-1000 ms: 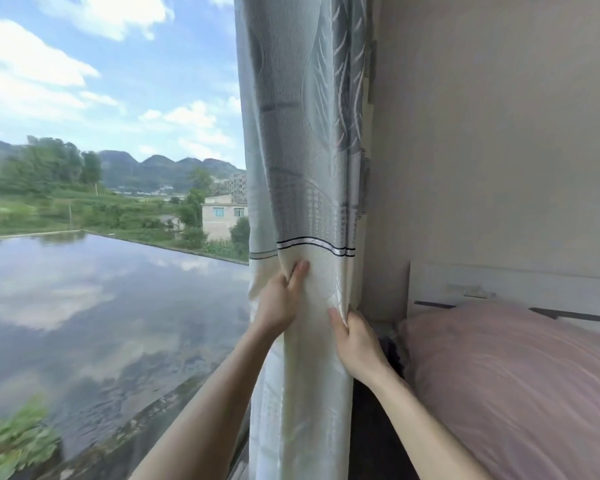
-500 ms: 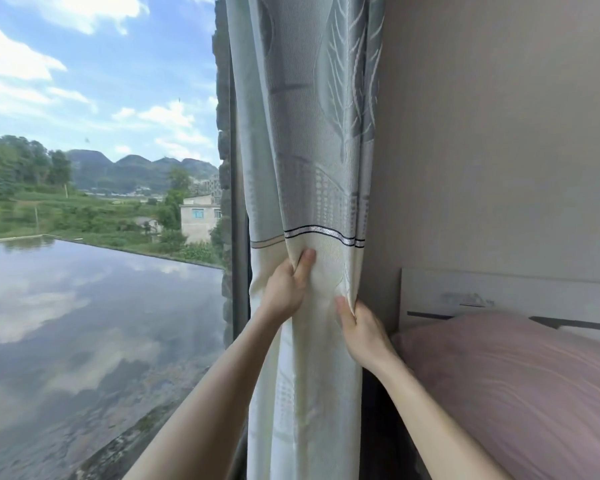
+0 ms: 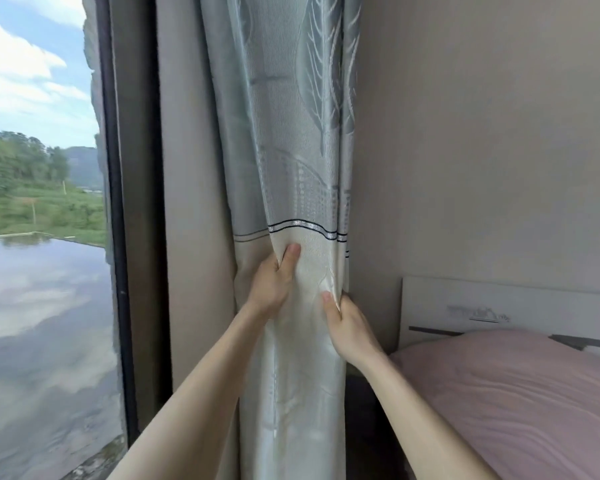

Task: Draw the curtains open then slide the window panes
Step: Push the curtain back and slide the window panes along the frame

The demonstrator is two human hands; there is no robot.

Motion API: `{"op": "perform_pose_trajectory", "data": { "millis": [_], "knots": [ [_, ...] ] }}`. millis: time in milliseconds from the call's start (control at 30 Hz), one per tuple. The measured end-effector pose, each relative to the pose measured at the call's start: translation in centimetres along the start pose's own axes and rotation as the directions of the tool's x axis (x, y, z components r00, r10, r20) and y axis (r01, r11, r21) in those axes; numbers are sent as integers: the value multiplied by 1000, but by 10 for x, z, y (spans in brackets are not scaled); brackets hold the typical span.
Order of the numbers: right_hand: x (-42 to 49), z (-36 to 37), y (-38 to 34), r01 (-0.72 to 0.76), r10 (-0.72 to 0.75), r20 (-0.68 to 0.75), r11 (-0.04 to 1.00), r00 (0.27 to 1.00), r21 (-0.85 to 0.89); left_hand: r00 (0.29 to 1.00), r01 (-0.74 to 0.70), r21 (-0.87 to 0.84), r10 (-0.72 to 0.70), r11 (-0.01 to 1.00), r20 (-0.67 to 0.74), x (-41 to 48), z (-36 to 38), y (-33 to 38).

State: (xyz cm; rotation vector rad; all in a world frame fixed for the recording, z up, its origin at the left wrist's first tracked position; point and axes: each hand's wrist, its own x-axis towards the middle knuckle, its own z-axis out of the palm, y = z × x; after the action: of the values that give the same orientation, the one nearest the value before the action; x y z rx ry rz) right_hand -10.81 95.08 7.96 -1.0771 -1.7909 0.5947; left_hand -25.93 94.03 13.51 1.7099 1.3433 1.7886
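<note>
The curtain [image 3: 291, 150] hangs bunched in narrow folds against the corner of the wall, grey-green with a leaf pattern above a dark stripe and cream below. My left hand [image 3: 274, 282] grips a fold on its left side just under the stripe. My right hand [image 3: 347, 323] pinches the right edge a little lower. Left of the curtain stands a beige wall strip, then the dark window frame [image 3: 116, 237] and the glass pane [image 3: 39, 271] showing water, trees and sky.
A bed with a pink cover [image 3: 520, 396] lies at the lower right, close to my right forearm. Its white headboard [image 3: 492, 306] stands against the plain wall [image 3: 482, 133]. A dark gap sits between the bed and the curtain.
Both hands have carried the curtain to the right, gathering it tight into the corner. The dark window frame and the beige strip beside it have come into sight.
</note>
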Motion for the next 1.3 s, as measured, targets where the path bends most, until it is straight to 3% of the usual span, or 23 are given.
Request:
{"op": "perform_pose_trajectory", "data": {
  "millis": [267,1033,1300],
  "knots": [
    [111,1,70,1,-1,61,1000,998,-3,998,46,22,-45,999,-50,92,59,-64],
    [422,-1,246,-70,70,30,998,997,-12,996,78,19,-79,997,47,369,212,-243],
    [519,2,313,-22,23,85,1000,996,-8,985,173,154,-169,973,-39,435,258,-300]
  ]
}}
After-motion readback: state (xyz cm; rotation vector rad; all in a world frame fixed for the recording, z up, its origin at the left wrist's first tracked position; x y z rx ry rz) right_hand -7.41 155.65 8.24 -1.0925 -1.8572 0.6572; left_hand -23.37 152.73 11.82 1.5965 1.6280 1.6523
